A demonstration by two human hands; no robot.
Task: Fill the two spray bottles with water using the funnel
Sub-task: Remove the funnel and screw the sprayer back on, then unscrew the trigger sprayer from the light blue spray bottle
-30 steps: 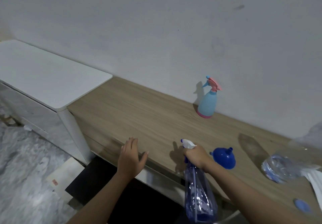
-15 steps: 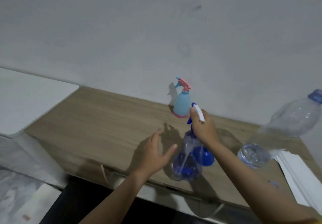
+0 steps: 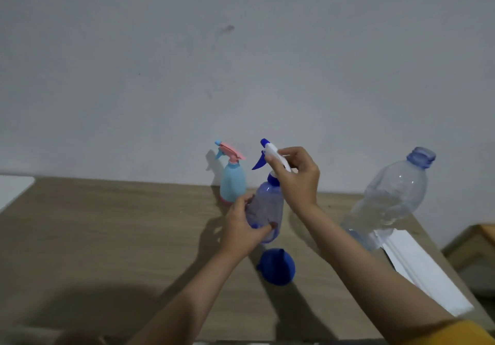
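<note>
The left hand [image 3: 242,230] wraps its fingers and thumb round the belly of the clear blue-tinted plastic spray bottle [image 3: 266,212], which stands upright near the back edge of the wooden tabletop [image 3: 107,237]; whether it holds any water cannot be told. The right hand [image 3: 298,178] pinches its white and blue trigger head [image 3: 270,154]. Just behind it, against the wall, stands the pale blue spray bottle with a pink trigger [image 3: 232,181]. The round blue plastic funnel [image 3: 278,267] lies in front of the held bottle. Toward the right edge, a large clear plastic water bottle [image 3: 388,202] (cap off) holds water.
</note>
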